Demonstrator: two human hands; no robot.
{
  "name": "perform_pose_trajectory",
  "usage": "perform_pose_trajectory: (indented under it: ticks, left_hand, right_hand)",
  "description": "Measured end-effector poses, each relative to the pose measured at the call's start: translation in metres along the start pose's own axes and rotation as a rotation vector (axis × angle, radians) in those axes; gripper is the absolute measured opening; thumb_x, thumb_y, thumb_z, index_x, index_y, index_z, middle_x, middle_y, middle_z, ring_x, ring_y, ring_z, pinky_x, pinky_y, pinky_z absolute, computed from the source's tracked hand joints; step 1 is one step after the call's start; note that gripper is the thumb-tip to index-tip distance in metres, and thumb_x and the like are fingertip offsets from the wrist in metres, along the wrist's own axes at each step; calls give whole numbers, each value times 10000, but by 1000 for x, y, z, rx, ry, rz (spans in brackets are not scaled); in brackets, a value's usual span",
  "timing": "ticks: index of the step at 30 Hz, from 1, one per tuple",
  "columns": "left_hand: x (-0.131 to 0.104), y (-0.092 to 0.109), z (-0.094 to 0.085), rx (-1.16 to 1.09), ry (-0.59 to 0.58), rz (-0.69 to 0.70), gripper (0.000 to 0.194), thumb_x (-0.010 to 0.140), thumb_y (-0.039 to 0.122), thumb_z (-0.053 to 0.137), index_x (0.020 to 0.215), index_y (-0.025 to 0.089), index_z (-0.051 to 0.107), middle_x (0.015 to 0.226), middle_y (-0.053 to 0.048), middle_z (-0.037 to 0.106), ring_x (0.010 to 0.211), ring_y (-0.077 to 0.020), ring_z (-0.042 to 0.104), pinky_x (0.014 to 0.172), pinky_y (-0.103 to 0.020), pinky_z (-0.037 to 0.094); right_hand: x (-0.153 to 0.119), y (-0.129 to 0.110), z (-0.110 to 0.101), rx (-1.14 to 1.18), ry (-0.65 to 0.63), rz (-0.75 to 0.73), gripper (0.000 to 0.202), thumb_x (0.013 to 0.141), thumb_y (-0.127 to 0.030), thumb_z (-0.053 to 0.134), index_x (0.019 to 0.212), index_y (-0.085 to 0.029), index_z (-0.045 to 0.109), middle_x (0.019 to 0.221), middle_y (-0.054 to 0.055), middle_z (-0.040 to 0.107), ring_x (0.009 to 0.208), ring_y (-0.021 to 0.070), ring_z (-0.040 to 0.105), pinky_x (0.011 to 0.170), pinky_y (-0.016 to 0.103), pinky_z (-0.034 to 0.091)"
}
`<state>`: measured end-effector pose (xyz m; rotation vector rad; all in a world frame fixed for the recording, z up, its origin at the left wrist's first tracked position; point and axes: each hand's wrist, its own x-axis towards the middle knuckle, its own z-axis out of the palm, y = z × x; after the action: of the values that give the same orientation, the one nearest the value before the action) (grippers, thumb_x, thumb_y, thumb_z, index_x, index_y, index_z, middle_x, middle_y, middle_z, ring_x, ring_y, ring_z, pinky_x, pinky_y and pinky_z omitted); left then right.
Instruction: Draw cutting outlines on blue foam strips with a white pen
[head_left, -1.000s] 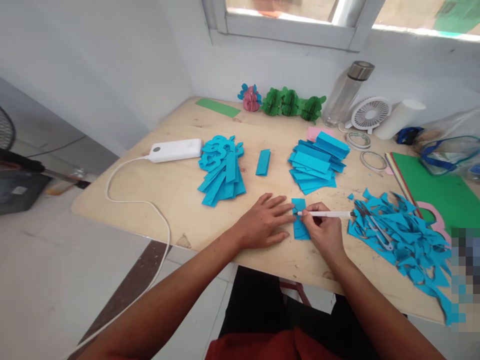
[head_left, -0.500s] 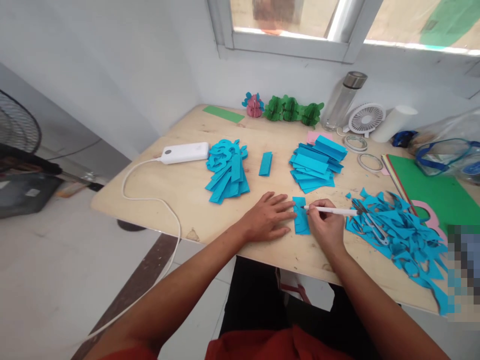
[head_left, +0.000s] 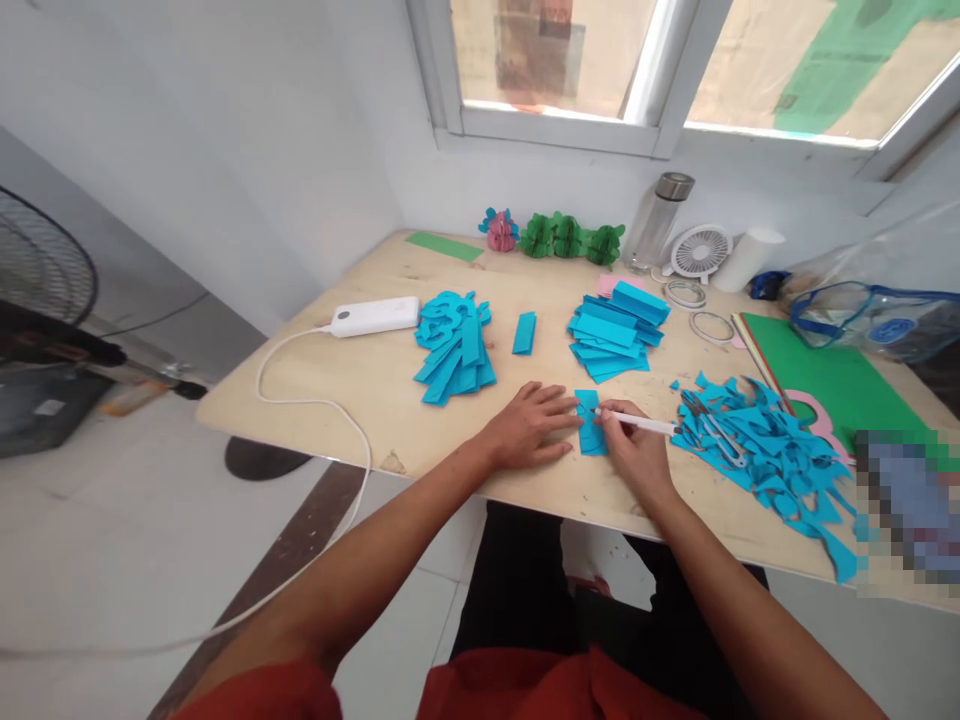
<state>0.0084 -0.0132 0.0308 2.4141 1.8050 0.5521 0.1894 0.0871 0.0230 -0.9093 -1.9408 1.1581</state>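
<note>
Blue paper strip [head_left: 590, 424] lies flat on the worktop [head_left: 360, 385] with its long axis running away from the person, pinned at its left edge by the flat, open left hand [head_left: 534, 425], while the right hand [head_left: 634, 452], just right of the strip, pinches a white pen [head_left: 637, 424] whose tip rests on it.

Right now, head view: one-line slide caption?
Left hand pins a blue paper strip while right hand marks it with a white pen.

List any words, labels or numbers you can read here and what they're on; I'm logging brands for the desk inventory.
Nothing can be read.
Clear bag: round blue mark, too blurred.
Power bank: small dark mark, no letters legible.
Pen in the right hand: no print visible.
</note>
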Motion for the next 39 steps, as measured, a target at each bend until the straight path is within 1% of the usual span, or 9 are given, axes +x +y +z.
perform_pose_trajectory:
  ticks: [3, 8, 12, 19, 24, 28, 35, 39]
  left_hand:
    - [-1, 0, 1, 7, 8, 3, 400, 888, 431, 508, 1256, 288, 573, 1421, -33, 486, 1356, -278, 351, 1085, -479, 260]
    - [-1, -2, 2, 6, 17, 8, 399, 896, 430, 497, 1263, 289, 565, 1418, -25, 490, 1356, -277, 350, 1091, -487, 245]
    - [-1, -3, 3, -4, 14, 9, 401, 893, 433, 503, 1262, 290, 565, 1419, -28, 488, 1354, -281, 352, 1089, -489, 247]
    - [-1, -4, 3, -10, 13, 10, 404, 895, 425, 503, 1271, 289, 560, 1421, -40, 484, 1349, -290, 354, 1086, -496, 245]
    - [-1, -4, 2, -8, 12, 10, 397, 892, 428, 506, 1260, 293, 567, 1422, -39, 483, 1352, -288, 350, 1086, -489, 247]
    - [-1, -4, 2, -7, 11, 9, 393, 895, 430, 502, 1256, 291, 569, 1427, -36, 477, 1355, -287, 346, 1086, -489, 250]
    - [-1, -4, 2, -10, 17, 19, 388, 899, 420, 494, 1253, 280, 570, 1421, -43, 484, 1349, -292, 353, 1079, -498, 252]
    - [-1, -5, 2, -13, 25, 22, 392, 900, 422, 493, 1261, 284, 565, 1421, -39, 484, 1347, -294, 355, 1076, -498, 254]
  right_hand:
    - [3, -2, 4, -6, 55, 29, 235, 807, -418, 558, 845, -193, 612, 730, 49, 691, 652, 190, 638, 555, 276, 479]
    - [6, -7, 7, -121, 110, 55, 211, 793, -401, 563, 755, -198, 608, 623, 17, 666, 546, 166, 602, 503, 253, 437]
    - [5, -7, 7, -133, 110, 45, 195, 792, -388, 562, 761, -201, 604, 633, 16, 668, 572, 169, 612, 528, 255, 446]
    - [6, -10, 8, -162, 68, 54, 170, 792, -365, 552, 769, -203, 597, 655, 17, 674, 593, 170, 625, 579, 266, 459]
    - [5, -11, 8, -197, 91, 62, 191, 788, -380, 549, 768, -198, 601, 629, 13, 662, 564, 161, 600, 543, 253, 433]
    - [5, -11, 8, -181, 100, 69, 199, 790, -383, 544, 768, -195, 605, 637, 16, 659, 556, 155, 582, 529, 249, 417]
    - [5, -9, 8, -168, 94, 46, 210, 794, -385, 551, 783, -187, 621, 629, 12, 650, 512, 139, 532, 499, 246, 389]
    - [4, -10, 8, -164, 84, 53, 202, 789, -382, 560, 775, -189, 617, 628, 8, 652, 512, 137, 542, 491, 240, 394]
